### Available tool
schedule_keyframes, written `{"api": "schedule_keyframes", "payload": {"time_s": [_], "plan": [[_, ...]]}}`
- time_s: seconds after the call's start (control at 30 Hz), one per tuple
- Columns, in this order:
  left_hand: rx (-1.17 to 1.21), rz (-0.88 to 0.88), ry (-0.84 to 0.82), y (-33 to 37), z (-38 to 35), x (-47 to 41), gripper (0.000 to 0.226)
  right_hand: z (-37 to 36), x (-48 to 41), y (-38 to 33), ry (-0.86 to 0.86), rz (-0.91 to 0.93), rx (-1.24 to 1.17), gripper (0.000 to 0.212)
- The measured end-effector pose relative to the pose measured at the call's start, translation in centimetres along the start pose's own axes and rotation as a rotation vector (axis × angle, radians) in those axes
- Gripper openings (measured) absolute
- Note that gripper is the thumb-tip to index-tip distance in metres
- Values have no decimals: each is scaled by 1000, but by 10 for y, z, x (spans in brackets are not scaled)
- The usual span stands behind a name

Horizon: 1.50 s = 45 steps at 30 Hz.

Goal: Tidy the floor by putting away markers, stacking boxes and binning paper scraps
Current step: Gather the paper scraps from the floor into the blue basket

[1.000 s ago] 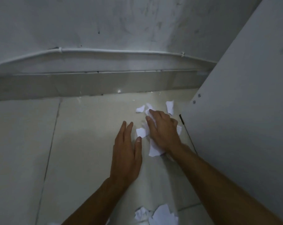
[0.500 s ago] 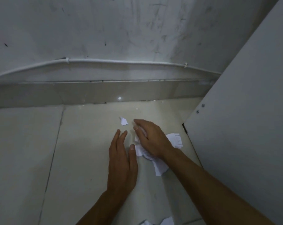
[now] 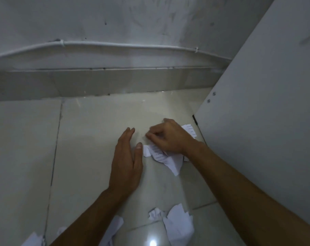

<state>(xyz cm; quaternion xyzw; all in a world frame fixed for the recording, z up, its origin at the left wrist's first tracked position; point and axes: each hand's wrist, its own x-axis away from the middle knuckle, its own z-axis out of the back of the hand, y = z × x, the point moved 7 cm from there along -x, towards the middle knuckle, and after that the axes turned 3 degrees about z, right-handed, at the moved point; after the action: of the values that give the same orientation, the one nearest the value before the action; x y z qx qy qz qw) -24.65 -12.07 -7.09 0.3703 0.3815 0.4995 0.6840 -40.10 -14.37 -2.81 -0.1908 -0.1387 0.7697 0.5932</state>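
Near the white panel (image 3: 266, 121), the right hand (image 3: 170, 137) grips paper scraps (image 3: 161, 156).

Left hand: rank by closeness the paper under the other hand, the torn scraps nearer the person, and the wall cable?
From the left hand, in the head view:
1. The paper bunch, just right of its thumb, under the right hand.
2. The loose scraps, on the floor back toward the person.
3. The cable, up on the far wall.
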Motion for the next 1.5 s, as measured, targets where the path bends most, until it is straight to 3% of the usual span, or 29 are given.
{"api": "schedule_keyframes", "payload": {"time_s": [0.13,0.23,0.33,0.47,0.57,0.67,0.77,0.9,0.97,1.03,1.1,1.27,1.37,1.5], "plan": [[-266,-37,-167,7,-22,8,60,41,44,45,261,-212,-218,30],[-420,-52,-261,7,-37,10,63,27,67,71,89,-484,-158,47],[-483,-90,-321,6,-41,11,60,-2,75,47,-51,-390,-135,54],[-514,-140,-367,6,-38,16,54,-5,94,12,93,-233,-165,78],[-493,-148,-379,10,-33,19,58,-14,116,7,137,-302,-34,102],[-475,-133,-383,10,-34,19,61,-38,121,8,53,-379,73,125],[-608,-193,-427,9,-38,23,65,-43,102,9,44,-313,58,134],[-543,-232,-409,16,-34,23,58,-45,59,-2,-4,-120,6,111],[-378,-245,-359,24,-28,23,46,-51,40,-13,-43,-26,48,92],[-165,-139,-264,22,-19,21,38,-51,29,-20,-21,44,86,73],[9,23,-160,14,-11,19,33,-48,28,-24,48,63,43,58],[143,59,8,15,7,20,32,-48,48,-46,248,-29,177,18],[154,131,44,11,17,23,33,-45,55,-53,243,-28,219,8],[79,151,10,7,40,31,28,-38,58,-59,267,-130,36,16]]}}
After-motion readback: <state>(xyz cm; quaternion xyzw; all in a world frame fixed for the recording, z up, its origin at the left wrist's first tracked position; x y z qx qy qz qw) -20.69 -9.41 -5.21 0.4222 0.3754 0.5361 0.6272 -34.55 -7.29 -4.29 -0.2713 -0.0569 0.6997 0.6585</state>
